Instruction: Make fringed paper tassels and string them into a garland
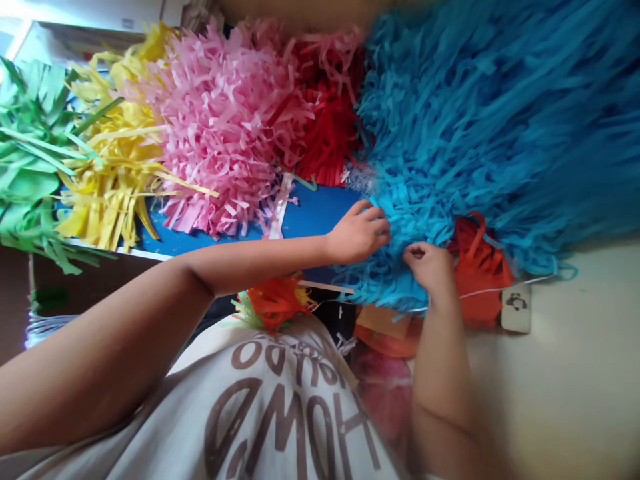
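A large heap of blue paper strips (pixel 440 160) spreads over the right side of the table and hangs over its front edge. My left hand (pixel 361 232) reaches across to the heap's left side, its fingers curled downward and their tips against the strips. Just to the right, my right hand (pixel 431 264) is bent in with thumb and forefinger pinched at the front strips. What lies in that pinch is too small to make out. A thin white string (pixel 510 287) runs below the blue strips and passes by my right wrist.
Pink strips (pixel 220 127), yellow strips (pixel 120 180), green strips (pixel 30 167) and red fringe (pixel 330 133) lie along the blue table (pixel 313 213). Orange fringe (pixel 480 273) and a phone-like white object (pixel 516 309) are at the right. An orange fringe bundle (pixel 277 303) rests by my shirt.
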`<state>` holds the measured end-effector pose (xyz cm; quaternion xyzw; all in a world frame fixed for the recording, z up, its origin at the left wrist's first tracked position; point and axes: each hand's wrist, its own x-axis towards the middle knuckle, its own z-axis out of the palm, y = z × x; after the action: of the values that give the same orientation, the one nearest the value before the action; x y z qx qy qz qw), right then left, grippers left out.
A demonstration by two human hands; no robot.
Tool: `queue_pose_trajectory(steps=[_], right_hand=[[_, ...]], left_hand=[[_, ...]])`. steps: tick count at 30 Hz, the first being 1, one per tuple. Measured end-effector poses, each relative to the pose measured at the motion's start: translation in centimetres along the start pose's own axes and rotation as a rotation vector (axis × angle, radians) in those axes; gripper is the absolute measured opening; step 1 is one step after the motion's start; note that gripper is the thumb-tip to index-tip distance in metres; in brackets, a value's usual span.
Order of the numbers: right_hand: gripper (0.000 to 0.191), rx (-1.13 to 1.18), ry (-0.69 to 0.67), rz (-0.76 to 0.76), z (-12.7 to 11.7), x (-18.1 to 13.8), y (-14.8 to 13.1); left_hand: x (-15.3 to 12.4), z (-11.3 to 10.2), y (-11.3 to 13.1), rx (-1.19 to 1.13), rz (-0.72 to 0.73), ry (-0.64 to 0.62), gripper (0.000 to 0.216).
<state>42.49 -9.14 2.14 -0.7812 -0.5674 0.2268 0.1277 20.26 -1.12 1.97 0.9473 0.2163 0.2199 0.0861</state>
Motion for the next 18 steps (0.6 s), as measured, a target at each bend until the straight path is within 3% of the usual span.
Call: queue_pose_trajectory(steps=[2,5,9,14,18], right_hand=[[0.026,0.040,-0.007,-0.005,0.1,0.0,0.1],[0.027,0.050,0.007,0.010,0.0,0.0,-0.1],[0.025,0.065,0.025,0.009,-0.1,0.0,-0.1],[0.024,0.271,0.012,0.012,0.3,0.2,1.1],[0.024,0.349,0.007,0.004,0.5,0.3,2.0]], left_hand=[[0.6,-0.1,0.8,-0.043,0.022,-0.035,0.037],[1.4,0.2,1.9,-0.107,-0.110,-0.134,0.033],[2.1,0.6,2.5,-0.152,-0.185,-0.169,0.031],[3.1,0.3,3.0,-0.234,-0.439,-0.303,0.034],[4.0,0.6,3.3,-0.263,-0.512,-0.323,0.042]])
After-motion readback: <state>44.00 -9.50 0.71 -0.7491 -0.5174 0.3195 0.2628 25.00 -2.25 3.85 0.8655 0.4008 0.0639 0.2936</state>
